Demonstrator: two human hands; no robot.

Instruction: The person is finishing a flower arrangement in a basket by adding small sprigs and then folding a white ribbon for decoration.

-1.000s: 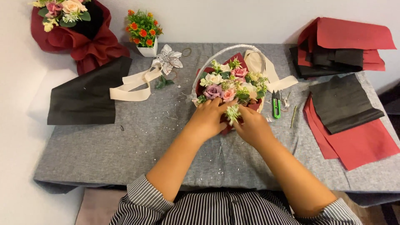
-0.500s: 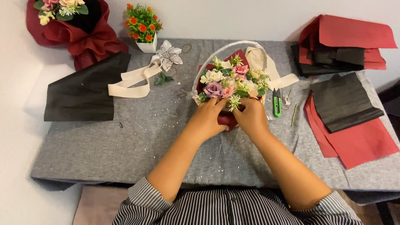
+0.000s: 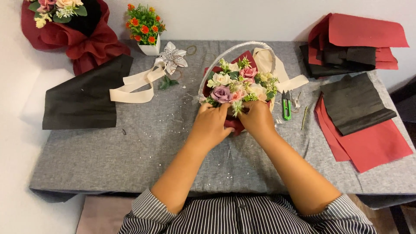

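Observation:
A flower basket with a white arched handle (image 3: 234, 48) stands in the middle of a grey table (image 3: 143, 151). It is filled with a purple rose (image 3: 221, 93), a pink bloom (image 3: 248, 73), white flowers and greenery, over dark red paper. My left hand (image 3: 211, 123) rests against the basket's near left side. My right hand (image 3: 257, 119) is at its near right side. Fingers of both hands close around a small green-white sprig (image 3: 237, 106) at the front edge. The basket body is mostly hidden behind my hands.
Green snips (image 3: 286, 105) lie just right of the basket. Red paper (image 3: 372, 143) and black paper (image 3: 353, 102) lie at the right, more sheets (image 3: 355, 41) at the back right. A black sheet (image 3: 84, 95), cream ribbon (image 3: 134, 84), silver flower (image 3: 172, 56), potted orange flowers (image 3: 145, 28) and red bouquet (image 3: 73, 30) sit on the left.
Both hands have shifted slightly up and in against the basket's front, and the green-white sprig now sits lower among the flowers. The view has tilted a little.

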